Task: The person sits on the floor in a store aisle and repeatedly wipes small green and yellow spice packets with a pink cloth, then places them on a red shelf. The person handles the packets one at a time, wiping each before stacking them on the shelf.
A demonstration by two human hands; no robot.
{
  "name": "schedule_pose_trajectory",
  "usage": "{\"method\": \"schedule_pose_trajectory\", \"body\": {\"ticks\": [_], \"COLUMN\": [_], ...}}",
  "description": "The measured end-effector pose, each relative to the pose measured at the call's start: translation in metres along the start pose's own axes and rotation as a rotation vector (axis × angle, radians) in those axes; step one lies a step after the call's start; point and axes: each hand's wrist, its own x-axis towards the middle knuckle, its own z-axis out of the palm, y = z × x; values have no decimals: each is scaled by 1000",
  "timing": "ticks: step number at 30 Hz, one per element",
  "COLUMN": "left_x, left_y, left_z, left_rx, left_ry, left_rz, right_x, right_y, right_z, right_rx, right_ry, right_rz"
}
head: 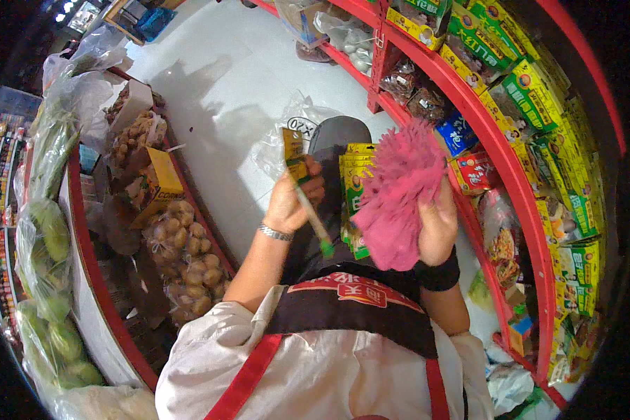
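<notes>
My left hand [295, 195] grips a yellow-and-green packet [297, 157], seen nearly edge-on, upright above the fingers and running down towards my apron. A fluffy pink microfibre cleaning cloth [401, 194] is on my right hand [437, 231]; my thumb presses against its side and the cloth hides most of the fingers. Between the hands, a stack of yellow-and-green packets [353, 184] lies on my lap, partly covered by the cloth.
Red shelving [496, 121] with yellow-and-green spice packets [530, 97] curves along the right. Bagged potatoes [186, 252] and a yellow carton [164, 170] stand at left, beside wrapped green vegetables [52, 262]. A clear plastic bag [275, 144] lies on the pale floor ahead.
</notes>
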Motion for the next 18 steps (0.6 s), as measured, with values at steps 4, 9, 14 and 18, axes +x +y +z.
{"method": "schedule_pose_trajectory", "body": {"ticks": [4,9,14,18], "left_x": [14,-26,-7,5], "left_y": [-33,-60,-78,-83], "left_z": [-1,22,34,34], "left_rx": [-96,-303,-272,-224], "left_ry": [-395,-33,-85,-133], "left_rz": [11,-180,-234,-228], "right_x": [-14,-21,6,20], "right_y": [-7,15,25,23], "right_z": [28,74,59,45], "right_rx": [-261,-863,-911,-707], "right_ry": [-236,-634,-401,-150], "right_rz": [-125,-656,-567,-128]}}
